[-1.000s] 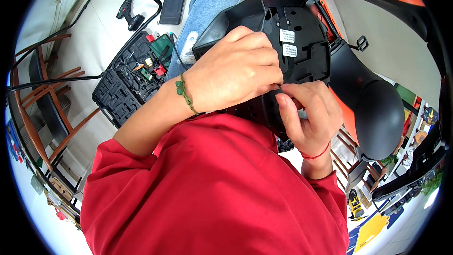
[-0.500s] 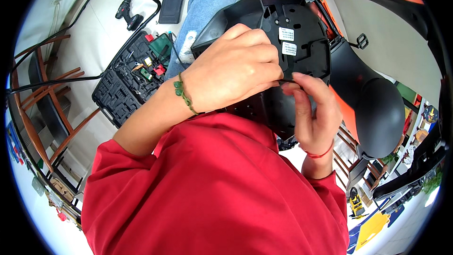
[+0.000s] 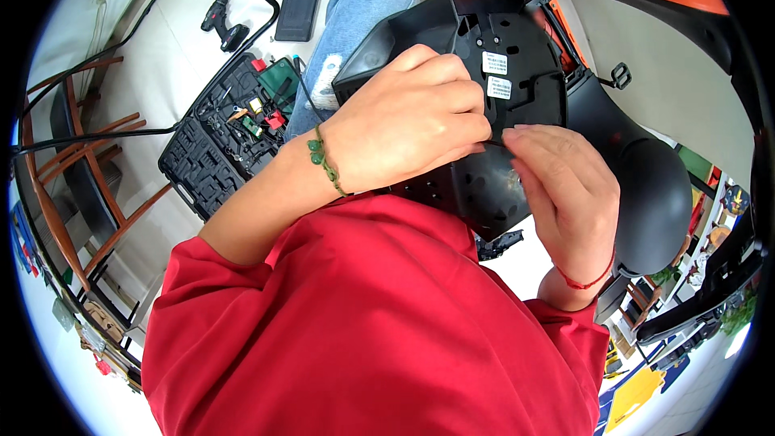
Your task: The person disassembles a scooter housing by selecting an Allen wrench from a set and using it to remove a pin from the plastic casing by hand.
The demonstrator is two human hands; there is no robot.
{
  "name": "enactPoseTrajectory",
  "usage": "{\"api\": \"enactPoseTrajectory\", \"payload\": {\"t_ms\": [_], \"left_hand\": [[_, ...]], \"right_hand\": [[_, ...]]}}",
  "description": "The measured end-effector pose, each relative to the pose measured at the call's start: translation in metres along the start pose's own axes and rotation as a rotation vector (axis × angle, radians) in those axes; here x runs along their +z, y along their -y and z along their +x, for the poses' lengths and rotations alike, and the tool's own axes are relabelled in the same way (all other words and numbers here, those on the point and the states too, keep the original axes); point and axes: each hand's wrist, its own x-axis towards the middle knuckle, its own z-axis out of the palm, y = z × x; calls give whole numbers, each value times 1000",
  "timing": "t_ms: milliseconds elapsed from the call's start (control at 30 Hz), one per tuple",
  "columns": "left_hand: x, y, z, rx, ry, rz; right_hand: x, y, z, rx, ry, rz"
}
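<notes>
Black plastic chair base [image 3: 517,56], left hand [image 3: 412,129] still gripping; right hand [image 3: 565,186] — fingers now flatter

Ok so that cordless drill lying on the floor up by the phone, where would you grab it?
Take the drill by its handle, the thicker lower end nearest the open tool case, coming straight down from above. It lies flat on the floor with nothing touching it, so the handle looks free on both sides.

Black plastic shell [image 3: 517,56], red sleeve [image 3: 371,323]

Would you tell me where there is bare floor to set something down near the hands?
Bare floor lies between the wooden chair, the cordless drill and the open tool case. Around both hands, the black plastic chair base crowds everything.
</notes>
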Motion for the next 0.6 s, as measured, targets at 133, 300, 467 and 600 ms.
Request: {"api": "enactPoseTrajectory", "payload": {"t_ms": [133,300,467,600], "left_hand": [[0,-1,1,-4,1,-3],[-1,0,2,-10,30,-6],[-2,-1,1,-24,28,-14],[0,0,0,-13,18,-27]], "right_hand": [[2,-13,-3,-33,48,145],[3,-4,4,113,-19,82],[-1,-6,8,-67,9,-21],[-2,-11,11,-167,8,-12]]}}
